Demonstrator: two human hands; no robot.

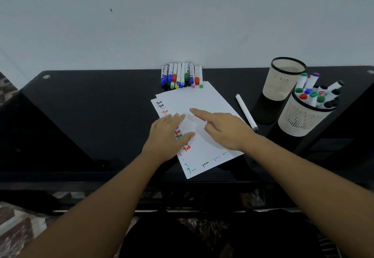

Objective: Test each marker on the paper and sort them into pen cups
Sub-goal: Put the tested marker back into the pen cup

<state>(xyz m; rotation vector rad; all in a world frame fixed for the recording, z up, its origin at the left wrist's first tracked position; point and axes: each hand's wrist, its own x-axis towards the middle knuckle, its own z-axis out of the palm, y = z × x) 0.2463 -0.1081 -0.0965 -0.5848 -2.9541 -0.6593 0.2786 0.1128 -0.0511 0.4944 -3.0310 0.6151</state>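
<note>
Pale blank wall (182,15) fills the top half, one small dark speck on it upper left. Below it, my black glossy desk (91,116), back edge against the wall. Patterned floor shows at the lower left under the desk edge.

Stack of white paper sheets (202,100) sits mid-desk, fanned and rotated. Lower sheets show "Test" scribbles in black, red, blue and green along the left edge.

Two beige mesh cups on the right, near each other. Back cup (283,79) shows nothing inside. Front cup (301,120) is packed with markers, caps up: green, blue, red, purple, black.

Row of markers (182,74) lies at the wall just beyond the paper's far edge, side by side, caps toward me. One white marker (246,112) lies alone on the desk between the paper and the cups, dark tip nearest me.

Both my forearms reach in from the bottom. Left hand (168,134) lies flat on the paper's left side, fingers straight, thumb spread, holding nothing. Right hand (224,128) is over the paper, index finger extended and pointing left, other fingers curled under. A bit of red (199,117) shows beneath that finger; can't tell if it's a marker or an ink stroke, nor whether the hand grips anything.
</note>
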